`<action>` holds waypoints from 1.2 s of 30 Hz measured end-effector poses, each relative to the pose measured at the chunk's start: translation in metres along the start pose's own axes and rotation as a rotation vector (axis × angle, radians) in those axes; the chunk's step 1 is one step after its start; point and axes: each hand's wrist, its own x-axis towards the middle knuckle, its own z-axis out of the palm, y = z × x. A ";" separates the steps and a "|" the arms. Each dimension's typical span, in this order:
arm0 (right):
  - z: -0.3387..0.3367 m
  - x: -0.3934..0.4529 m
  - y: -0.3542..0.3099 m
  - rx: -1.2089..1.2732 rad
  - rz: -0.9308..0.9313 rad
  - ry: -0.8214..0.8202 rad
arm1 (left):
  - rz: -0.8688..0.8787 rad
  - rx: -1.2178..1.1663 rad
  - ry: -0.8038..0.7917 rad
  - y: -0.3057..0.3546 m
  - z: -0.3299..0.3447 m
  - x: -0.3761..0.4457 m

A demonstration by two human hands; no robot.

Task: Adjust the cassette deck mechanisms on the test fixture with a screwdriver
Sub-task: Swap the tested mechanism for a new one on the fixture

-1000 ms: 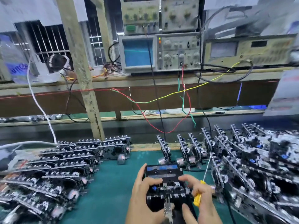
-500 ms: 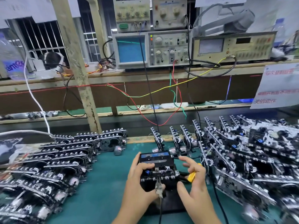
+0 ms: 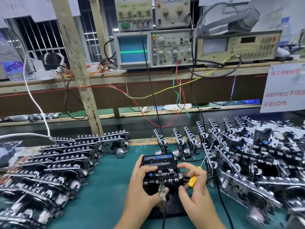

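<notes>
Left hand [image 3: 140,187] fingers clamp the black cassette deck mechanism [image 3: 162,175]; right hand [image 3: 196,194] fingers clasp the yellow-handled screwdriver [image 3: 193,180] beside it.

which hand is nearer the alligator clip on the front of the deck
Left. The left hand has its thumb touching the alligator clip; the right hand sits off to its right, holding the screwdriver.
</notes>
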 end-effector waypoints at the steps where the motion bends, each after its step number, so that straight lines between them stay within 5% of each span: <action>1: 0.000 0.000 0.000 0.001 0.000 0.004 | -0.002 -0.002 0.000 0.000 0.000 0.000; 36: -0.003 0.001 -0.010 0.001 0.008 -0.029 | -0.015 0.042 -0.067 -0.013 -0.007 0.005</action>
